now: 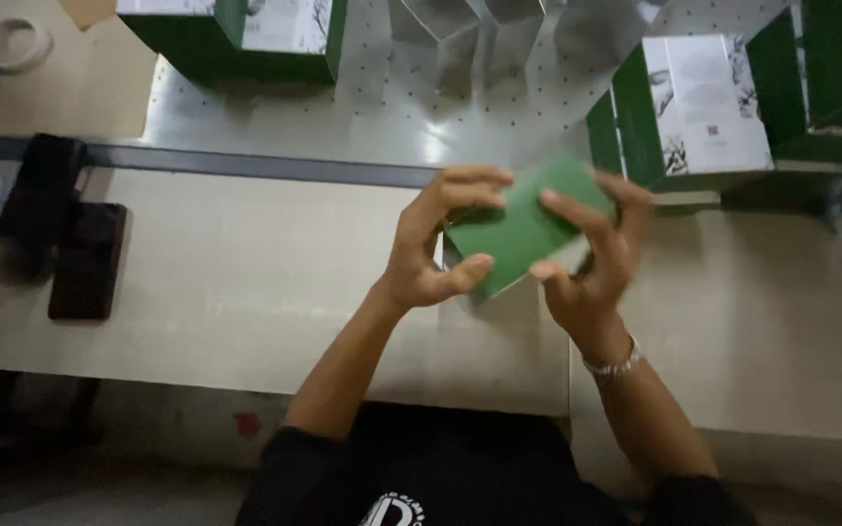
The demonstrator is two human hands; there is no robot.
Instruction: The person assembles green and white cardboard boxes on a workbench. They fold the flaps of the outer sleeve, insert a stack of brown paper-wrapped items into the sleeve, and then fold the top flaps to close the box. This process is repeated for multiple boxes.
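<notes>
The left hand [431,244] grips a small green box [523,229] by its left edge, thumb curled under the near corner and fingers hooked over the top. The right hand [592,258] clasps the same box from the other side, fingers spread across its green face and thumb at the lower edge, so the box sits tilted between the two hands, lifted above the pale bench [246,282]. A bracelet [616,365] circles the right wrist. Just beyond the right hand stands a green and white carton [689,112]; further out, past the left hand, another green carton [246,34] rests on a perforated metal plate [275,112]. Far left of the left hand lies a dark flat object [85,258].
</notes>
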